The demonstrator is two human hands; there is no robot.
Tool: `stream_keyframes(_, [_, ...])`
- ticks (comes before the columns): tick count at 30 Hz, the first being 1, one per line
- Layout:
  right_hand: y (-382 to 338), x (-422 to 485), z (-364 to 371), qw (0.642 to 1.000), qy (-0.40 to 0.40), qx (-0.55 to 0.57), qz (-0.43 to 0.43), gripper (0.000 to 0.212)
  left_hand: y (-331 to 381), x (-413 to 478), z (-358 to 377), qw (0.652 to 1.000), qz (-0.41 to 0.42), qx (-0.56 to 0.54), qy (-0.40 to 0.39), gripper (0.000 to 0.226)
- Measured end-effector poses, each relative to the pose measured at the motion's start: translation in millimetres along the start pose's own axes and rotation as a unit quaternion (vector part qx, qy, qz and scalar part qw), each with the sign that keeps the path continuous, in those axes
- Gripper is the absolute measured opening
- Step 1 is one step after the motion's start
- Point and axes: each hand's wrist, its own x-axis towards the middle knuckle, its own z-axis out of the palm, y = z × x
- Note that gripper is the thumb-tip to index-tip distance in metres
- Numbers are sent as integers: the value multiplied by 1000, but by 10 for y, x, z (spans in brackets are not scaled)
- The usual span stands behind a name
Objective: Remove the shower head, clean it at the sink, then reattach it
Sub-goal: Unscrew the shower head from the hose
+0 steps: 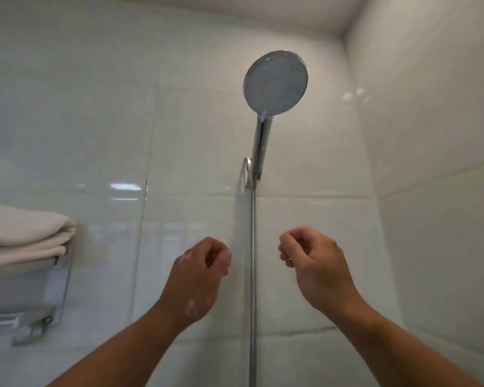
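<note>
A round shower head (pixel 276 81) sits in its wall bracket (pixel 248 170), well above the fingers of both hands, its flat spray face turned toward the viewer. Its chrome handle (pixel 261 145) drops straight down into the bracket, and a thin metal hose (pixel 253 275) hangs from there, passing down between the two hands.

The left hand (pixel 197 277) is raised just to the left of the hose, back of the hand toward the viewer. Its fingers (pixel 218 252) are curled loosely inward, narrow, holding nothing and touching nothing.

The right hand (pixel 316 268) is raised at about the same height, just to the right of the hose. Its fingers (pixel 289 247) are likewise curled in a loose, narrow curve, empty, apart from the hose.

Behind the fingers is a wall of large, glossy white tiles (pixel 196 129), meeting a second tiled wall in a corner to the right. Far to the left of the left fingers, a clear glass panel edge (pixel 140 247) runs down, and beyond it folded white towels (pixel 25 233) lie on a metal wall rack (pixel 39 328).
</note>
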Motion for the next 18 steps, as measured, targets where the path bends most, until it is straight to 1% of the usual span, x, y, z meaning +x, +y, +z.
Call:
stream_keyframes(5, [54,849,11,1000,2,19,3,17,257,803,100,995,43,58,65,16])
stream_keyframes(8, [28,1264,15,1000,-5,6,-16,14,408,1206,142,992,64,72,79,13])
stream_keyframes(10, [-50,1483,5,1000,-2,-6,-30,22,538,1424,188,989,81,87,92,16])
stream_keyframes(12, [-154,1638,1,999,-5,-10,-46,32,665,1594,227,985,100,101,99,27])
stream_keyframes(14, [-251,1751,15,998,-11,-17,-59,37,744,1735,271,984,112,102,96,33])
stream_keyframes(16, [-308,1846,37,998,-18,-23,-63,40,768,1847,334,984,120,101,90,30])
stream_keyframes(18, [-339,1919,56,997,-16,-23,-66,41,760,1917,410,982,127,108,91,20])
